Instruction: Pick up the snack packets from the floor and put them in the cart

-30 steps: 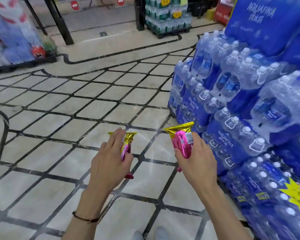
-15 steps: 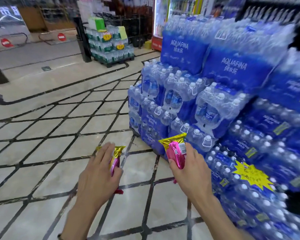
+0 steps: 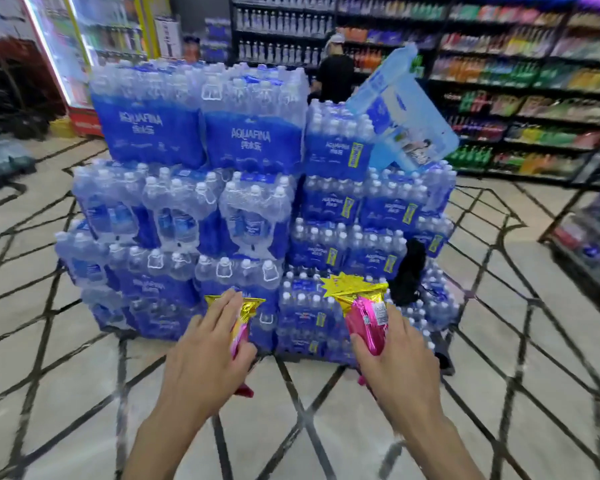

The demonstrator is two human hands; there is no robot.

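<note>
Straight ahead, just beyond the hands, a tiered stack of shrink-wrapped blue water-bottle packs [image 3: 205,202] blocks the way, its lower front edge close to the knuckles. Open room lies to either side of it: pale marble floor with dark inlaid lines [image 3: 84,393] runs wide to the left, and on the right a lane of the same floor passes between the stack's corner and a low dark display rack [image 3: 589,244]. Long shelves of coloured drink bottles [image 3: 534,81] close off the far right, and a person in a black top [image 3: 336,77] stands behind the stack. One pale blue pack [image 3: 402,109] sits tilted on the stack's upper right corner. There are two snack packets, both off the floor, one per hand. The left hand [image 3: 205,355] holds a pink foil snack packet with a crimped gold end [image 3: 243,317], fingers laid along its near side and thumb tucked below. The right hand [image 3: 399,362] grips a second pink foil packet [image 3: 368,320] upright, fingers wrapped round it, gold end up, just below a yellow starburst price tag [image 3: 340,284].
</note>
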